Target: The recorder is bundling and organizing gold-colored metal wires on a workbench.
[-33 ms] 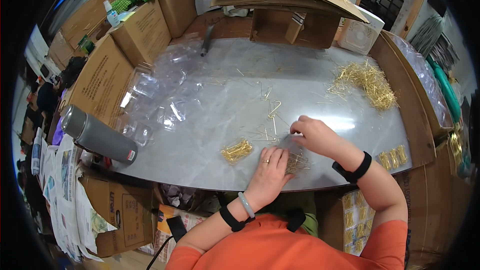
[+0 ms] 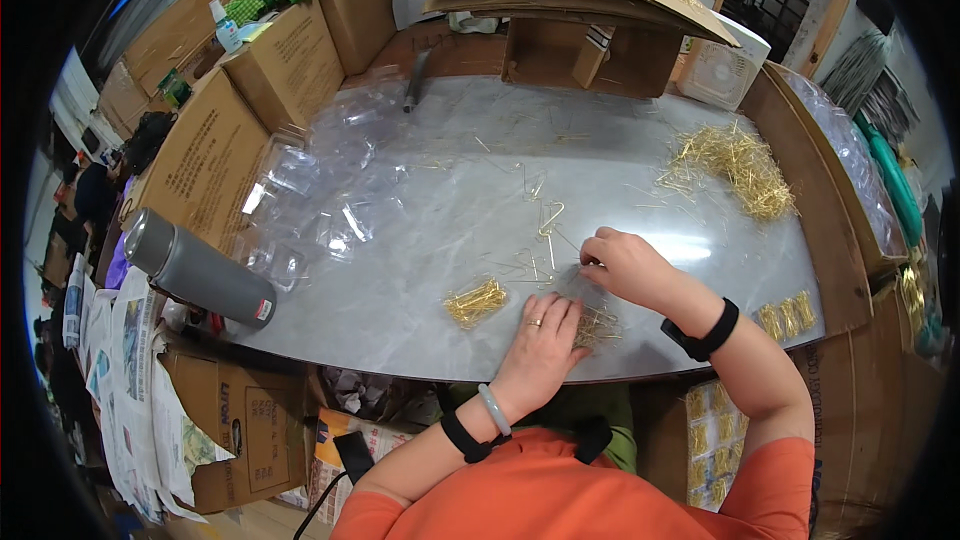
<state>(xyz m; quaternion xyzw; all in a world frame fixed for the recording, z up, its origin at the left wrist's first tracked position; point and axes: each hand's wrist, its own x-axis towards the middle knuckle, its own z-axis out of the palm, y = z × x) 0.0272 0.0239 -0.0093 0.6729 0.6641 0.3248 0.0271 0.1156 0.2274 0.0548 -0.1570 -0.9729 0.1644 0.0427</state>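
My left hand (image 2: 545, 340) lies flat on the grey tabletop (image 2: 420, 320), its fingertips pressing down a small clear packet of thin gold wire pins (image 2: 597, 325). My right hand (image 2: 628, 265) is just beyond it, with the fingertips pinched together on a few pins at the packet's far end. A finished gold bundle (image 2: 475, 302) lies to the left of my left hand. Loose bent pins (image 2: 548, 220) are scattered ahead of both hands. A big heap of gold pins (image 2: 735, 165) sits at the far right.
Clear plastic packets (image 2: 320, 190) are spread over the table's left part. A grey flask (image 2: 200, 270) lies on its side at the left edge. Cardboard boxes (image 2: 210, 155) line the left and back. Packed gold bundles (image 2: 785, 318) rest at the right edge.
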